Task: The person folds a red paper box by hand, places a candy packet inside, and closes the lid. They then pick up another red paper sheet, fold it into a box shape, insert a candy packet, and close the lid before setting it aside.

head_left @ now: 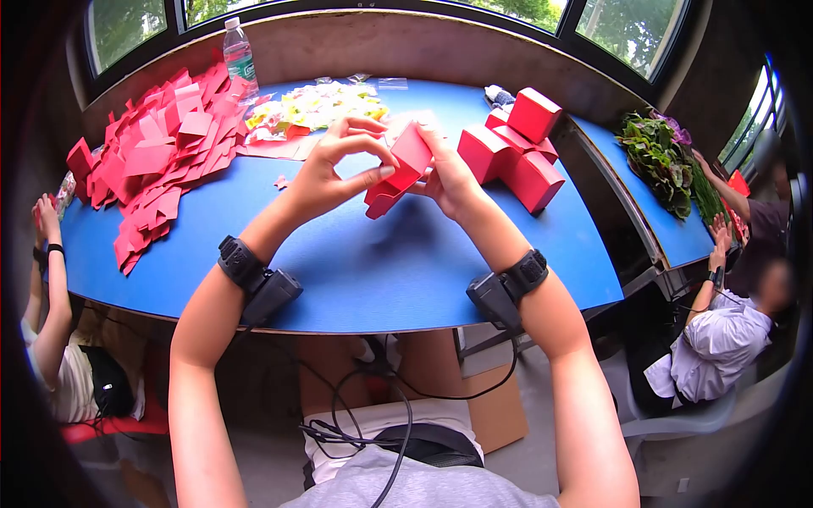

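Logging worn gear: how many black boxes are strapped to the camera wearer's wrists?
2: the left-wrist black box and the right-wrist black box, both in plain view.

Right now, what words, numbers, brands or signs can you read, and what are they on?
None readable.
Bottle: the label's marks are too small and blurred.
Colourful pile: too blurred to tell.
Held red box: no writing visible.
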`<act>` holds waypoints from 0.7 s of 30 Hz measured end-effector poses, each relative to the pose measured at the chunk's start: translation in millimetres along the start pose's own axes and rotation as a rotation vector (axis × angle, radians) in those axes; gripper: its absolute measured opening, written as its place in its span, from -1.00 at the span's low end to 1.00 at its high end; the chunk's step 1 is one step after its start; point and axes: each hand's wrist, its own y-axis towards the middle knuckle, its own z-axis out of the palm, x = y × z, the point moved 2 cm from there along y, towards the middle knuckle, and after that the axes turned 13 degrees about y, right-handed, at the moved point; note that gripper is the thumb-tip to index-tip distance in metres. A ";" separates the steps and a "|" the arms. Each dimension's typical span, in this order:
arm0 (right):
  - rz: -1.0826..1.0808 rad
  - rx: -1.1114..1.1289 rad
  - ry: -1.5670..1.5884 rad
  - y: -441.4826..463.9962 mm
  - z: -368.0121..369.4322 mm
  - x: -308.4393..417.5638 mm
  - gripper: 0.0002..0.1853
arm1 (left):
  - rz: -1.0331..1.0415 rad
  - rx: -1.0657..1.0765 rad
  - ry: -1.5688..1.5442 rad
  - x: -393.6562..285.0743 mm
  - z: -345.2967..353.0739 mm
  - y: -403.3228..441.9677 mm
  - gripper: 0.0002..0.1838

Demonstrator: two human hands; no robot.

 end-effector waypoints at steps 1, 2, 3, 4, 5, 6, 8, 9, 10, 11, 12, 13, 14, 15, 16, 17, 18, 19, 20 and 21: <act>-0.001 0.001 0.005 0.9 -0.1 -1.7 -0.41 | 0.004 0.019 0.012 0.3 2.1 -1.5 -0.88; 0.010 0.004 -0.011 1.6 -0.9 -2.2 -0.40 | 0.024 0.024 0.057 0.5 3.5 -2.3 -0.86; 0.021 0.007 -0.029 1.0 -1.1 -1.5 -0.38 | 0.044 0.027 0.100 0.3 5.2 -2.8 -0.85; 0.019 -0.021 -0.050 -0.4 -0.2 -1.1 -0.36 | 0.048 0.027 0.097 0.2 6.1 -3.1 -0.85; 0.014 -0.025 -0.053 -0.5 -0.7 -1.0 -0.36 | 0.037 -0.007 0.099 0.5 6.4 -2.9 -0.82; 0.021 -0.062 -0.060 -0.2 -2.6 -1.9 -0.34 | 0.022 -0.042 0.100 -0.4 6.9 -2.1 -0.79; 0.035 -0.088 -0.058 2.7 -6.1 -6.0 -0.31 | 0.059 -0.070 0.152 -4.8 4.4 -0.3 -0.76; 0.034 -0.089 -0.058 2.7 -4.6 -6.8 -0.31 | 0.094 -0.094 0.208 -7.4 2.8 0.4 -0.73; 0.067 -0.089 -0.004 2.3 -3.0 -8.4 -0.30 | 0.096 -0.094 0.207 -7.4 1.9 0.4 -0.73; 0.100 -0.090 0.050 1.3 -2.2 -9.1 -0.30 | 0.183 -0.040 0.320 -8.4 1.9 -0.4 -0.72; 0.098 -0.091 0.051 0.2 -1.8 -8.1 -0.30 | 0.270 0.013 0.434 -9.5 2.6 -0.9 -0.70; 0.116 -0.077 0.101 -0.7 -0.8 -7.2 -0.30 | 0.272 0.014 0.434 -9.4 2.7 -0.7 -0.70; 0.134 -0.063 0.150 -1.9 0.3 -6.7 -0.31 | 0.281 0.026 0.425 -9.0 3.8 -1.2 -0.67; 0.133 -0.065 0.150 -4.2 3.1 -5.2 -0.31 | 0.291 0.036 0.415 -8.5 5.5 -1.6 -0.64; 0.122 -0.089 0.158 -6.8 6.7 -3.1 -0.31 | 0.294 0.040 0.438 -6.4 5.5 -2.0 -0.58; 0.112 -0.113 0.166 -8.2 8.3 -2.3 -0.32 | 0.296 0.040 0.435 -6.4 5.8 -2.1 -0.58; 0.111 -0.115 0.166 -7.2 7.2 -3.5 -0.32 | 0.265 0.027 0.425 -6.1 5.6 -2.0 -0.55; 0.118 -0.080 0.177 -5.1 6.1 -5.3 -0.33 | 0.234 0.013 0.415 -5.9 5.5 -1.7 -0.53; 0.125 -0.045 0.188 -4.0 6.0 -6.4 -0.35 | 0.235 0.014 0.415 -6.4 6.0 -1.4 -0.53; 0.125 -0.045 0.189 -4.0 6.1 -7.0 -0.35 | 0.234 0.009 0.403 -6.9 6.4 -0.9 -0.40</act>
